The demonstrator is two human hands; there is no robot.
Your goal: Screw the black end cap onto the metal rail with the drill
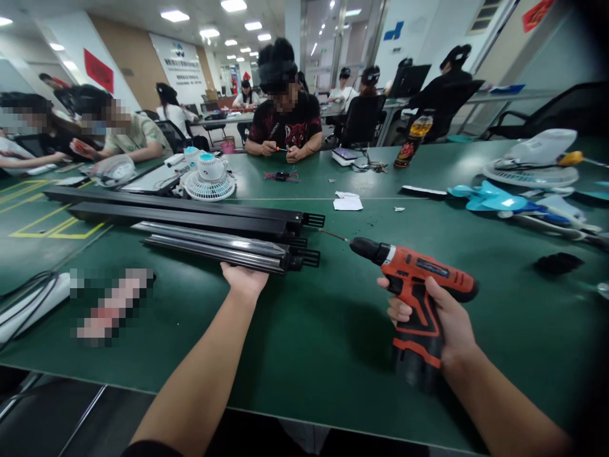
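At nine o'clock a glossy black bar [214, 246], likely stiff, slippery and best held underneath, is lying across the left hand [246, 279], whose hidden fingers I cannot judge, while at four the right hand [454, 317] is gripping an orange-red cordless drill [410, 270], fingers wrapped.

Smooth, glossy bar [214, 251] (plastic drill [413, 271])

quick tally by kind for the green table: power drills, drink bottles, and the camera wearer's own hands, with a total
Power drill: 1
Drink bottle: 1
Wearer's hands: 2 (left hand, right hand)
Total: 4
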